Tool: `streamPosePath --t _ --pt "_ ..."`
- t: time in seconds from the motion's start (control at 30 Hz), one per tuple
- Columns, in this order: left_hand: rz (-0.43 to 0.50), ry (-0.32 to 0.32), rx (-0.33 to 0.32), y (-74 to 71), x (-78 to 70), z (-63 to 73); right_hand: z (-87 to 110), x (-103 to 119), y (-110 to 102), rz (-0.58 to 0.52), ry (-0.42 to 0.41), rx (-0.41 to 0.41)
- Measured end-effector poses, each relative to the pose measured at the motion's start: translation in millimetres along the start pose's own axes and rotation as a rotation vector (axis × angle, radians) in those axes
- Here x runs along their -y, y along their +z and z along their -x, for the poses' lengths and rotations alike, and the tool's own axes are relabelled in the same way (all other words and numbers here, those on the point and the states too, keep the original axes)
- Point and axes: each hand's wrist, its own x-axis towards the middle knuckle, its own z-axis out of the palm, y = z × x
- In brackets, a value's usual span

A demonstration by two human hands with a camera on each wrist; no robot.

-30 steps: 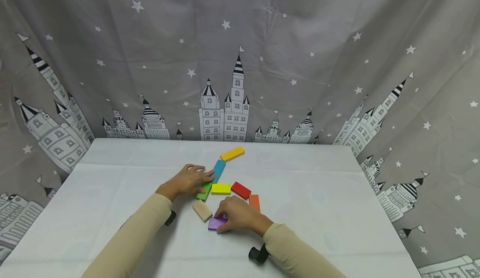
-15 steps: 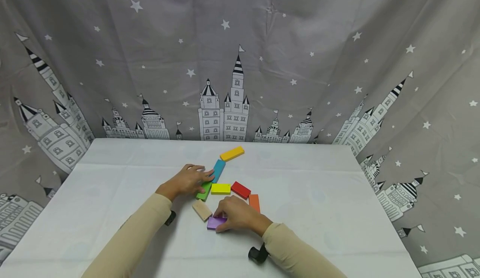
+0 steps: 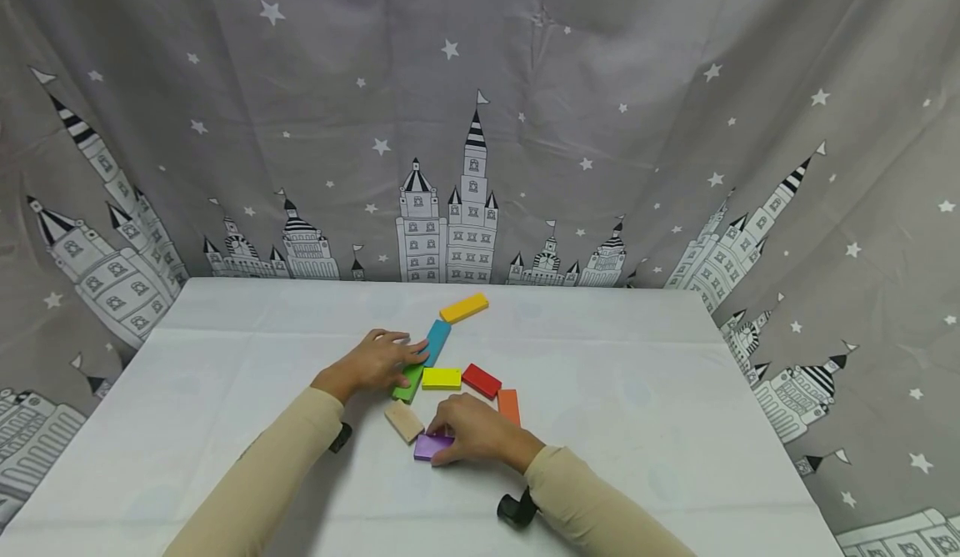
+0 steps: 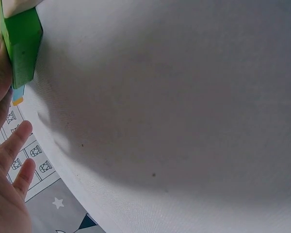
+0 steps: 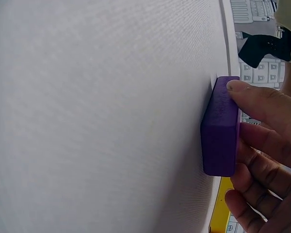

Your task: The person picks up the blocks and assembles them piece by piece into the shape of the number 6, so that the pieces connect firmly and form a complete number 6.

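My left hand [image 3: 377, 360] rests on the left side of the row, thumb on the green block [image 3: 408, 384] and fingertips by the blue block [image 3: 438, 342]. In the left wrist view its other fingers spread loosely beyond the green block [image 4: 24, 48]. My right hand [image 3: 474, 430] pinches the purple block [image 3: 430, 448], which lies flat. The right wrist view shows the thumb on one long side of the purple block [image 5: 220, 126] and fingers at the opposite side. A corner of the plain wood block [image 3: 404, 421] meets the purple block's left end.
Between the hands lie a yellow block [image 3: 442, 379] and a red block [image 3: 482, 380]. An orange block [image 3: 508, 407] sits behind the right hand, partly hidden by it. An amber block [image 3: 464, 308] lies farthest back. The white-covered table [image 3: 630, 390] ends at a grey castle-print curtain [image 3: 570, 123].
The purple block has shifted very slightly left with my right hand, up against the wood block. My left hand and the other blocks have stayed put.
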Motion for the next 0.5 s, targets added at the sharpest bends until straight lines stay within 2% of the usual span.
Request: streamPosePath --t 0.23,0.5 --pt "-0.001 -0.002 0.013 -1.4 -1.1 0.5 7.3 -5.6 -4.9 -0.096 0.040 -0.012" --pt "0.007 -0.011 0.031 -3.2 -2.0 0.4 27.6 -36.5 -20.0 -0.119 0.091 -0.109"
